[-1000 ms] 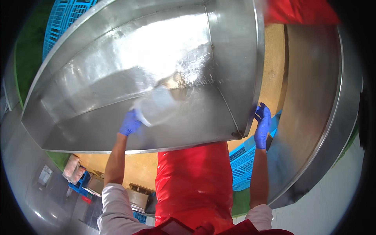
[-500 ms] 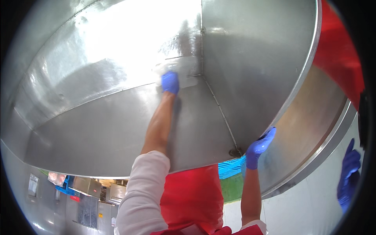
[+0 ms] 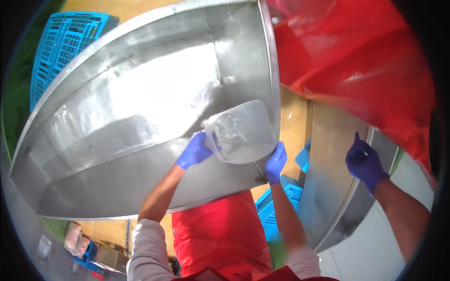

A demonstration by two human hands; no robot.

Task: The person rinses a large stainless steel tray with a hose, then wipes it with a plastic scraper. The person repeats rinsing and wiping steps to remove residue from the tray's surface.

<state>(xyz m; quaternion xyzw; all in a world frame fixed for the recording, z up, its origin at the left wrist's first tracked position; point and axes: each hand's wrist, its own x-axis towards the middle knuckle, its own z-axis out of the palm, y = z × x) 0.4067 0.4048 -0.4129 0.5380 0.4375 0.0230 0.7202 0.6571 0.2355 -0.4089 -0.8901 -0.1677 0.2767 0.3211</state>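
Blue-gloved, my left hand (image 3: 194, 151) is closed on the handle side of a translucent white plastic scoop (image 3: 244, 133). The scoop is tilted over the right end of a large stainless steel tub (image 3: 122, 171), and wet smears show on it. My right hand (image 3: 276, 164), gloved too, is by the tub's right corner with its fingers stretched upward. It lies close beside the scoop's lower right edge; whether it touches the scoop or the tub rim I cannot tell. Bright light glares off the tub's inner wall.
At the right, a co-worker's blue-gloved hand (image 3: 365, 161) reaches in, finger extended. Red plastic sheeting (image 3: 347, 56) hangs at the upper right. Blue plastic crates (image 3: 65, 47) stand beyond the tub, with more blue crates (image 3: 276, 208) below its right corner. Boxes sit at the lower left.
My left hand has drawn the scoop back from the tub's inner wall toward the right corner and my right hand. The view has shifted, and the co-worker's hand shows more fully.
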